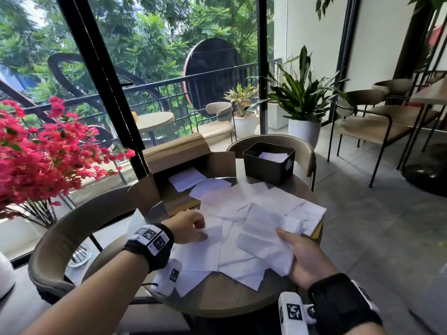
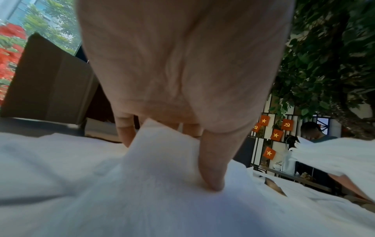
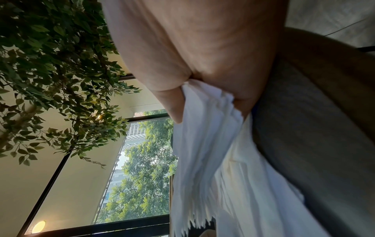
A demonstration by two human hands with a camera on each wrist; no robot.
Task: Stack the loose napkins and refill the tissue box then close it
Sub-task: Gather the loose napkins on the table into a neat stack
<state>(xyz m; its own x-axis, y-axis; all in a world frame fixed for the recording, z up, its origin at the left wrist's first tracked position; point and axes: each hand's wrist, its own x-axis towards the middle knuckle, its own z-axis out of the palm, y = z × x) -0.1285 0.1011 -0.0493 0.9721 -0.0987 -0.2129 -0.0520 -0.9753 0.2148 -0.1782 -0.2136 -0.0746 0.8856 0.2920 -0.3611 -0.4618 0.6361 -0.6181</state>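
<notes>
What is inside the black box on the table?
The black box has no lid on and sits at the table's far side. Some white napkins lie inside. Its front wall hides how many there are and what lies under them.

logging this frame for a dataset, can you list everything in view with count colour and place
loose white paper napkins: many, white, spread over the table top
stack of white napkins: one, white, in the right hand
dark square tissue box: one, black, far side of the table, open, white napkins inside
brown cardboard box: one, brown, far left of the table, flaps open, napkins inside
round grey table: one, grey, under the napkins
red flowering plant: one, red, left
curved beige chairs: several, beige, around the table and to the right
potted green plants: two, green in white pots, behind the table
left hand: fingers pinching one napkin
right hand: holding the stack
</notes>
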